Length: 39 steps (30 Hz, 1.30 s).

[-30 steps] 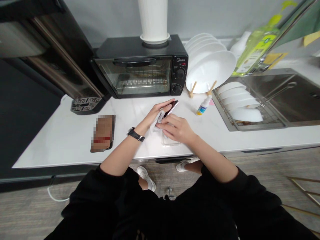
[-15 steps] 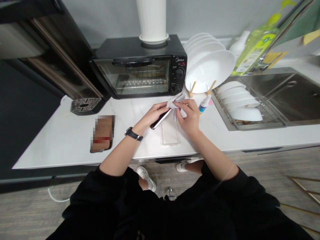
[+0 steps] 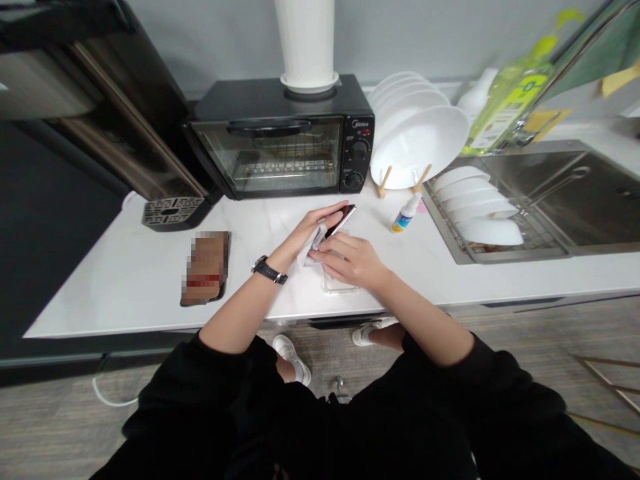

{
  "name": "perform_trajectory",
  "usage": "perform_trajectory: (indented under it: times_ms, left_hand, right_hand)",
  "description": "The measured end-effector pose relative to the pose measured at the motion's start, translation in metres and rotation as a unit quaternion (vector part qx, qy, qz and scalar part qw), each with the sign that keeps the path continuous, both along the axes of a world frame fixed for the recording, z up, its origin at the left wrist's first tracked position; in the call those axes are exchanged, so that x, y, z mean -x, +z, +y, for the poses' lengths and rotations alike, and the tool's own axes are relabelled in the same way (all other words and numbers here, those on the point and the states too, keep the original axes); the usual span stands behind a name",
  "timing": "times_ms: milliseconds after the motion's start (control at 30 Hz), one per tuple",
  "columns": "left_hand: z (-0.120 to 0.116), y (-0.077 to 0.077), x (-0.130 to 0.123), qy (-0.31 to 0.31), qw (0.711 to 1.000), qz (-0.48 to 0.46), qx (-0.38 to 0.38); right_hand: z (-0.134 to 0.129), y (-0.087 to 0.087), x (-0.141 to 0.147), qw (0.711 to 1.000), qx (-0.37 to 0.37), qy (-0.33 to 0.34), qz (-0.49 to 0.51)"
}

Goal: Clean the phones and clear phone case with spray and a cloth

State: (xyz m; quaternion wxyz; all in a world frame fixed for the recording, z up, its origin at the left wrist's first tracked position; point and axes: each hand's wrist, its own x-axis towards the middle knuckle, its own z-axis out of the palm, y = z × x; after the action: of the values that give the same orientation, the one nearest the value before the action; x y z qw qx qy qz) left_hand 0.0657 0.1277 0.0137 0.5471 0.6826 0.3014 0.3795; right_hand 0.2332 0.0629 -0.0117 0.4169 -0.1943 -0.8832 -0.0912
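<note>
On the floor (image 3: pixel 320 363), at the nearest part of the scene, stand the person's white shoes (image 3: pixel 284 347), between the dark sleeves (image 3: pixel 175 380) and just under the near edge of the white bench (image 3: pixel 125 280).

Near the middle of that edge a clear case (image 3: pixel 334 289) lies flat, partly hidden by the right hand (image 3: pixel 353 257). This hand is bent, its fingers closed on a crumpled white cloth (image 3: pixel 306 252), and it meets the lower end of a slim dark phone (image 3: pixel 341 222). The left hand (image 3: pixel 311 227), below a wrist with a black-strapped watch (image 3: pixel 269 269), grips the phone around its far part, thumb across the dark face. The phone is held above the bench between both hands, slanting far and to the right, a pale edge showing; its lower end is hidden by fingers and cloth.

Well to the left lies a flat, dark-edged object (image 3: pixel 205 268), its face blurred into blocks. To the right of the hands stands a small spray bottle (image 3: pixel 405 215) with a white top, just beside a pink slip (image 3: pixel 421 207).

Farther right, white bowls (image 3: pixel 493 230) lean in a row in a wire rack at the left side of the steel sink (image 3: pixel 595 193). Beyond the hands sits a black toaster oven (image 3: pixel 287 157) with a white pot (image 3: pixel 307 40) on top. A dark machine (image 3: pixel 140 133) is left of it; right of it, white plates (image 3: pixel 420 147) stand in a wooden holder (image 3: pixel 384 181). Farther right is a yellow-green pump bottle (image 3: pixel 510 103).
</note>
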Motion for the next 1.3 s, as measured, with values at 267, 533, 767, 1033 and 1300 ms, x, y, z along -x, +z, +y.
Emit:
perform_trajectory:
  times_ms: [267,533,767,1033,1300]
  left_hand:
    - [0.006,-0.004,0.0,-0.002,1.0,-0.022,-0.003]
    - [0.0,0.001,0.0,0.017,1.0,-0.003,0.01]
    - [0.005,-0.003,0.0,0.004,1.0,-0.012,-0.007]
    - [-0.009,0.011,-0.004,-0.001,1.0,-0.012,0.007]
    - [0.008,-0.005,0.002,0.008,1.0,-0.023,-0.013]
  right_hand:
    - [0.009,0.003,-0.007,0.991,0.012,-0.062,0.117]
    - [0.024,0.005,-0.027,0.947,0.053,-0.203,0.243]
    - [0.013,0.006,-0.012,0.983,-0.001,-0.089,0.158]
    - [-0.006,0.004,0.012,0.998,-0.062,0.007,0.01]
    - [0.017,0.007,-0.016,0.966,0.023,-0.142,0.216]
